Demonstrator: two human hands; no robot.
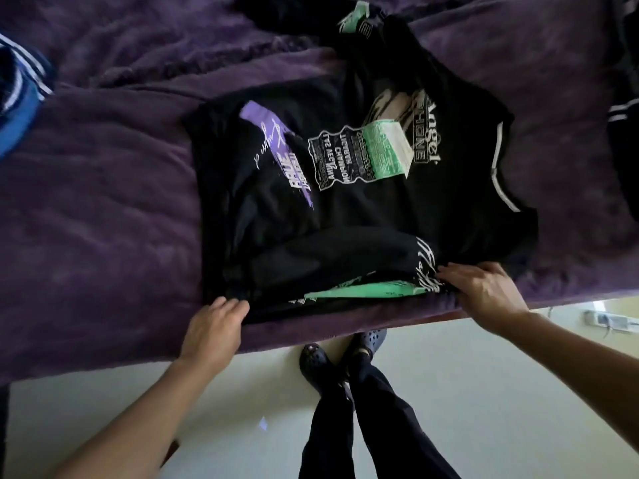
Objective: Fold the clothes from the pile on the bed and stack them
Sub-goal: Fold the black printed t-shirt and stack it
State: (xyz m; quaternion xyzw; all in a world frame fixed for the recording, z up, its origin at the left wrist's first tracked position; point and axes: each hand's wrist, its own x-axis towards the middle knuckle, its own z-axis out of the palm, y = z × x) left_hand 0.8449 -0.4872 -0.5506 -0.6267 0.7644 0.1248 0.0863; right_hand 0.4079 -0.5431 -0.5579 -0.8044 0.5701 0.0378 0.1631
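While standing at the edge of the bed (69, 323), holds a black T-shirt (345, 216) printed in purple, green and white, spread flat on a fuzzy purple blanket (103, 202). Grips the shirt's near corner with the left hand (214, 326), fingers curled at the hem and tips tucked out of sight under the cloth. Lays the right hand (484, 288) on the other near corner, fingers reaching toward the left hand over a folded-in sleeve with white script (thumb hidden, so cannot tell whether it pinches or only presses).

Between the two hands, shows a mint-green strip of print (363, 292) along the doubled near edge. Beyond the right hand, shows a round neckline with white trim (498, 160); beyond the left hand, a purple brush-stroke print (273, 146). Farther off past both hands, trails a black sleeve with a green and white patch (359, 19) over the blanket.

Well out from the left hand, has a blue garment with white stripes (20, 91) at the frame's edge. Well out from the right hand, has a black garment with white bands (622, 112).

Below the hands, off the bed: pale glossy floor (242, 409), dark trousers (380, 426) and dark perforated clogs (314, 357).
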